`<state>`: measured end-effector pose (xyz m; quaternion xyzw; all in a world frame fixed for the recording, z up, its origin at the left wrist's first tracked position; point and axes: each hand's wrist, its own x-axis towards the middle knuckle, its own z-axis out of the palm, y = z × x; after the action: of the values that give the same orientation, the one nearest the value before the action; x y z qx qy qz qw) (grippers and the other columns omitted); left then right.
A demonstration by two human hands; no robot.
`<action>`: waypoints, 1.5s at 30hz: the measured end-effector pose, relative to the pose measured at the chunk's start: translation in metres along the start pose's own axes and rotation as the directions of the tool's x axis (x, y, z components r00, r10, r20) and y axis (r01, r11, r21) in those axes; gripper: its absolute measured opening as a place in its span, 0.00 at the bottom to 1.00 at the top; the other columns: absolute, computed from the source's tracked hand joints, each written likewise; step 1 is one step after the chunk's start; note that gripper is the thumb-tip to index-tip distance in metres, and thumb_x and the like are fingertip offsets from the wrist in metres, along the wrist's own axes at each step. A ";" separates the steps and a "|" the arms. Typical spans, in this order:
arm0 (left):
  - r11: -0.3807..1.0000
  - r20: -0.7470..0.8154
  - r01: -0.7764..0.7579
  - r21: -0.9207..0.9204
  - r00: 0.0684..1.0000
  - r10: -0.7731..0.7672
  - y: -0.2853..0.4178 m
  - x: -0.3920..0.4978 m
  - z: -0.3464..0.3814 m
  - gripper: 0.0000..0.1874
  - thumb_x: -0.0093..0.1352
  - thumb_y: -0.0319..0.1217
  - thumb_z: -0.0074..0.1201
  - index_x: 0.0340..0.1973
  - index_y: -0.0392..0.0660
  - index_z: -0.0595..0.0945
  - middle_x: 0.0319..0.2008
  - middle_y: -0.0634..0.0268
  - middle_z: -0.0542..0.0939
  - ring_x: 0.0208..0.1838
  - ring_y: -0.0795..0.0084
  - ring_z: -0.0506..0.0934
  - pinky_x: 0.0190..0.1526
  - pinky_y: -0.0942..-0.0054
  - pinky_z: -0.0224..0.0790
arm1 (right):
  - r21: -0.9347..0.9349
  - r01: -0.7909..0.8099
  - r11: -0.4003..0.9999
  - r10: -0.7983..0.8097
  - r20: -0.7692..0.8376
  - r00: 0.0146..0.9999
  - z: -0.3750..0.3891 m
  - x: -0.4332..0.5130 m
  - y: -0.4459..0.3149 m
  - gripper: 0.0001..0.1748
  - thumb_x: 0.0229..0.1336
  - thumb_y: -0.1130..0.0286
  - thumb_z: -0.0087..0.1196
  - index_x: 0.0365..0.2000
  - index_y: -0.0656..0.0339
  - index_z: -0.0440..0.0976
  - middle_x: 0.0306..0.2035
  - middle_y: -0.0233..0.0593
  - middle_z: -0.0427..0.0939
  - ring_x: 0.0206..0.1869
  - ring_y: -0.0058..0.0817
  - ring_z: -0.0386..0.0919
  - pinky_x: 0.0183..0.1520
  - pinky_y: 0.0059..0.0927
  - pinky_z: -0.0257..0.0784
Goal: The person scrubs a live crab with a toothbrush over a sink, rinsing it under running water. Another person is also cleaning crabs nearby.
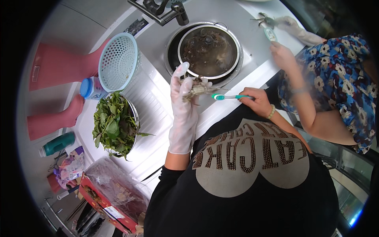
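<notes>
My left hand [183, 103], in a white glove, grips a crab [197, 89] over the near rim of the sink. The crab's pale underside and some legs show between the gloved fingers. A green and white toothbrush [226, 97] is held by its handle in my bare right hand [257, 100], its head just right of the crab and apart from it. Beyond my hands, a metal basin [181, 63] of murky brown water holds several dark crabs [211, 41], partly sunk. That basin sits inside a larger metal one [170, 53] in the white sink [253, 35].
At right a co-worker [346, 74] holds another crab [268, 21] and a brush [270, 34]. A faucet [171, 14] overhangs the sink. Left lie a light-blue colander [118, 62], leafy greens [115, 124] in a bowl, a blue-lidded jar [90, 88], pink boots [65, 66] and a red box [106, 204].
</notes>
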<state>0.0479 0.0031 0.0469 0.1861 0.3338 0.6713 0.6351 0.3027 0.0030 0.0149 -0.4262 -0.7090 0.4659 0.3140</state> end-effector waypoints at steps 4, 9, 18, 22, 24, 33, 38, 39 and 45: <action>0.969 0.136 -0.055 0.243 0.990 0.022 0.001 -0.015 -0.006 0.31 0.71 0.24 0.54 0.68 0.45 0.63 0.48 0.60 0.77 0.52 0.68 0.79 0.57 0.66 0.75 | 0.006 -0.060 0.998 0.060 -0.009 0.998 -0.002 -0.007 0.010 0.09 0.61 0.69 0.62 0.33 0.67 0.79 0.26 0.35 0.77 0.27 0.19 0.72 0.32 0.23 0.67; 0.963 0.168 -0.065 0.261 0.986 0.020 0.002 -0.027 -0.009 0.34 0.70 0.26 0.58 0.69 0.46 0.61 0.50 0.55 0.76 0.54 0.62 0.79 0.60 0.60 0.73 | 0.033 -0.025 0.999 0.026 -0.042 0.999 -0.003 -0.010 0.018 0.06 0.62 0.72 0.58 0.32 0.66 0.79 0.26 0.31 0.76 0.27 0.18 0.70 0.32 0.21 0.65; 0.986 0.059 0.022 0.163 0.998 -0.032 0.006 -0.018 -0.017 0.34 0.68 0.24 0.56 0.69 0.48 0.62 0.53 0.59 0.72 0.55 0.68 0.75 0.62 0.63 0.67 | 0.093 -0.092 0.991 0.090 0.029 0.996 -0.008 0.002 0.023 0.09 0.63 0.70 0.59 0.32 0.67 0.79 0.25 0.30 0.76 0.26 0.15 0.70 0.31 0.20 0.64; 0.987 0.033 0.003 0.159 0.999 -0.009 -0.003 -0.015 -0.028 0.35 0.68 0.23 0.56 0.69 0.49 0.63 0.53 0.60 0.73 0.55 0.69 0.74 0.62 0.63 0.67 | 0.099 -0.149 0.984 0.145 0.050 0.988 -0.008 0.002 0.023 0.12 0.62 0.67 0.61 0.32 0.68 0.79 0.25 0.31 0.78 0.29 0.16 0.71 0.34 0.21 0.67; 0.984 0.036 0.008 0.180 0.999 -0.015 -0.005 -0.012 -0.031 0.35 0.68 0.22 0.56 0.69 0.50 0.63 0.52 0.61 0.73 0.55 0.70 0.74 0.62 0.64 0.67 | 0.106 -0.137 0.985 0.132 0.054 0.990 -0.006 0.001 0.022 0.11 0.63 0.69 0.60 0.31 0.68 0.79 0.25 0.30 0.77 0.27 0.15 0.70 0.32 0.20 0.66; 0.938 -0.036 0.022 0.346 0.999 -0.011 -0.007 -0.014 -0.032 0.36 0.69 0.25 0.56 0.71 0.52 0.62 0.57 0.58 0.72 0.59 0.67 0.72 0.63 0.63 0.67 | 0.050 -0.159 0.986 0.158 0.038 0.987 0.004 -0.007 0.030 0.12 0.61 0.65 0.60 0.30 0.64 0.80 0.25 0.34 0.79 0.30 0.18 0.74 0.37 0.27 0.72; 0.965 0.157 -0.128 0.230 0.983 0.093 -0.029 0.017 -0.043 0.37 0.69 0.23 0.58 0.71 0.44 0.59 0.54 0.60 0.74 0.52 0.71 0.76 0.57 0.68 0.73 | 0.176 -0.096 0.980 0.086 0.064 0.994 0.000 -0.002 0.033 0.12 0.63 0.65 0.60 0.30 0.65 0.80 0.24 0.34 0.79 0.29 0.16 0.74 0.36 0.26 0.71; 0.960 0.186 -0.173 0.222 0.974 0.133 -0.024 0.021 -0.039 0.37 0.68 0.23 0.59 0.71 0.44 0.61 0.52 0.62 0.75 0.50 0.73 0.75 0.54 0.70 0.74 | 0.203 -0.074 0.976 0.063 0.058 0.996 0.001 0.002 0.037 0.13 0.63 0.65 0.60 0.29 0.66 0.80 0.24 0.33 0.80 0.29 0.15 0.74 0.36 0.25 0.71; 0.949 0.267 -0.251 0.190 0.943 0.196 -0.040 0.045 -0.052 0.36 0.67 0.23 0.61 0.69 0.42 0.63 0.49 0.63 0.76 0.43 0.77 0.74 0.47 0.76 0.74 | 0.188 -0.030 0.982 0.025 0.032 0.999 -0.002 0.008 0.040 0.16 0.64 0.62 0.61 0.26 0.64 0.80 0.22 0.29 0.78 0.28 0.13 0.72 0.34 0.23 0.68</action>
<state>0.0367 0.0350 -0.0249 0.3741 0.3021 0.6698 0.5658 0.3131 0.0189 -0.0211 -0.3975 -0.6603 0.5414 0.3359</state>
